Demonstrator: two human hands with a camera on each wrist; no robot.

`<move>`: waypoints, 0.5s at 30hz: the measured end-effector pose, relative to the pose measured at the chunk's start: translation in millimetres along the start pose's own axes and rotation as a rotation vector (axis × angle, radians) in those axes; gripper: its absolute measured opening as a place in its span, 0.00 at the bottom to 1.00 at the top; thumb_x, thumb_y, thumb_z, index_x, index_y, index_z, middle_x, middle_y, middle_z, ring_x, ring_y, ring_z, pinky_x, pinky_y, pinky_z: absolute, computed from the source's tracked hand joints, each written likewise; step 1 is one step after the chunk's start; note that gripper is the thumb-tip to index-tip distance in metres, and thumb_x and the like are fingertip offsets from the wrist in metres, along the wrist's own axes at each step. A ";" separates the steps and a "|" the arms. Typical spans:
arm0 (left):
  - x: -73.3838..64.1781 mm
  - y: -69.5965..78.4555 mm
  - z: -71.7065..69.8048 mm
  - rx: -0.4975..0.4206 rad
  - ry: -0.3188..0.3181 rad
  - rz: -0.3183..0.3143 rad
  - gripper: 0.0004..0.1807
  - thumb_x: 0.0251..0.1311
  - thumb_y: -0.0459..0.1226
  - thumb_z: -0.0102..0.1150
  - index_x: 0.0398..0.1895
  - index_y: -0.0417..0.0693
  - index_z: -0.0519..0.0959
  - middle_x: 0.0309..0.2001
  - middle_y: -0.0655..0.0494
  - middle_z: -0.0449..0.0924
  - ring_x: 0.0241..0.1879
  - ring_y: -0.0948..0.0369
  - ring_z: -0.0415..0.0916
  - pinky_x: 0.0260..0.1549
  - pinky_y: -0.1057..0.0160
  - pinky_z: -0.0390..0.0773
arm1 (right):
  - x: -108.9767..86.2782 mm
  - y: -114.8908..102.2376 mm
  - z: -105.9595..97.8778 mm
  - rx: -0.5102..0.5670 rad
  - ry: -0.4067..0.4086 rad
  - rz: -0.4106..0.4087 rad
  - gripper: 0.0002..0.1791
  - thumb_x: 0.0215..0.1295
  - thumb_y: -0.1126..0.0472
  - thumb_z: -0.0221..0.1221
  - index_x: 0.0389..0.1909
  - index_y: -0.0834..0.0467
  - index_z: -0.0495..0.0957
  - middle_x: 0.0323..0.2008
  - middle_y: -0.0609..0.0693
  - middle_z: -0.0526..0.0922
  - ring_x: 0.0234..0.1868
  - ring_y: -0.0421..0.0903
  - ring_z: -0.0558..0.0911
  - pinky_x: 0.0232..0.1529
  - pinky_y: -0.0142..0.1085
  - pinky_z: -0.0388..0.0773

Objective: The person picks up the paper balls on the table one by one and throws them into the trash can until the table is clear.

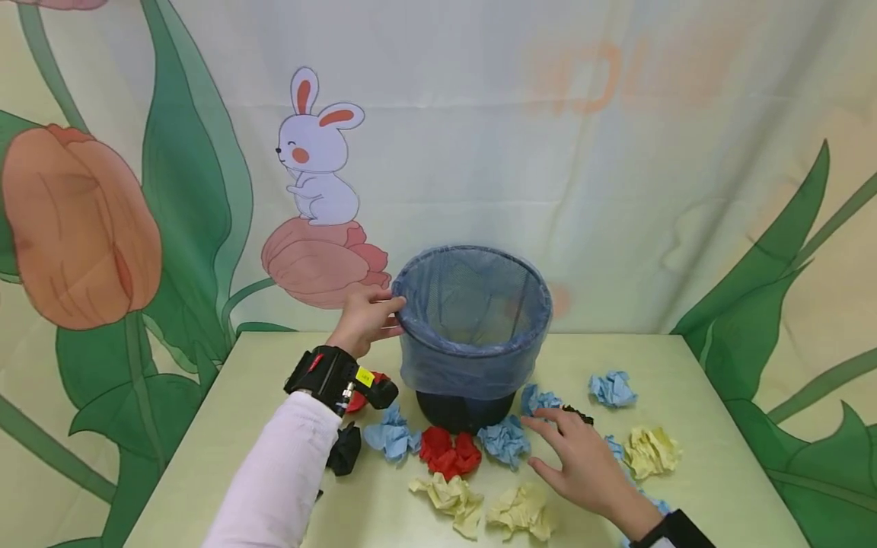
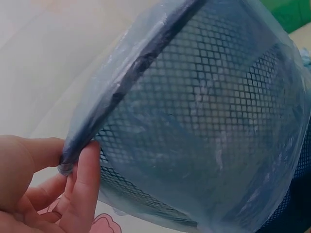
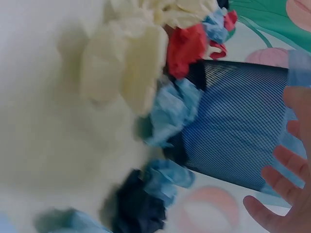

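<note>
A dark mesh trash bin (image 1: 466,411) stands upright on the table, lined with a translucent blue plastic bag (image 1: 473,373) folded over its rim. My left hand (image 1: 365,320) pinches the rim at its left side. In the left wrist view, the thumb lies outside the bag-covered rim (image 2: 129,77) and a finger inside. My right hand (image 1: 582,460) hovers over the right front of the table, fingers spread and relaxed, holding nothing. Its fingertips overlap a blue crumpled paper (image 1: 540,399) in the head view. Another blue paper ball (image 1: 505,441) lies at the bin's foot.
Around the bin's base lie a red paper ball (image 1: 448,453), a black one (image 1: 345,450) and several blue and yellow ones. One yellow ball (image 1: 521,511) sits toward the front, another blue ball (image 1: 613,389) toward the back right. A printed curtain (image 1: 617,228) hangs behind the table.
</note>
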State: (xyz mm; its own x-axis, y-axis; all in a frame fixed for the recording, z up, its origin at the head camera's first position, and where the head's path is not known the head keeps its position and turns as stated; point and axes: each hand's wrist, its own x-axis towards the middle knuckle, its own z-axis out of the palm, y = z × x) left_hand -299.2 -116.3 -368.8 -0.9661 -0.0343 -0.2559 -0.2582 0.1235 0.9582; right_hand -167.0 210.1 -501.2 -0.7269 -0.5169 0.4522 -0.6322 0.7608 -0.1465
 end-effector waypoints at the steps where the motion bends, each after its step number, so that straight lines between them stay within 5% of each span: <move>1: 0.1 -0.5 -0.4 -0.006 -0.002 -0.005 0.29 0.62 0.39 0.55 0.65 0.40 0.62 0.52 0.43 0.70 0.39 0.55 0.75 0.37 0.63 0.82 | -2.6 -1.3 4.1 0.002 -0.016 0.010 0.32 0.50 0.48 0.66 0.59 0.43 0.69 0.53 0.47 0.73 0.48 0.46 0.75 0.38 0.41 0.77; 15: -2.3 -1.1 -1.9 -0.037 -0.007 0.003 0.27 0.62 0.38 0.55 0.63 0.40 0.63 0.46 0.45 0.71 0.34 0.58 0.75 0.35 0.63 0.82 | -31.4 -20.9 56.1 0.124 -0.188 0.098 0.31 0.54 0.47 0.63 0.60 0.40 0.67 0.53 0.45 0.72 0.49 0.47 0.75 0.37 0.45 0.77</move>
State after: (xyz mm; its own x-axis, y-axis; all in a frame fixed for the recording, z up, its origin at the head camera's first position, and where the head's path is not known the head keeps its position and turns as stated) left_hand -296.7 -118.3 -369.0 -0.9670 -0.0268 -0.2534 -0.2547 0.0868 0.9631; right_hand -146.0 188.3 -561.8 -0.8162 -0.5158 0.2603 -0.5759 0.7628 -0.2941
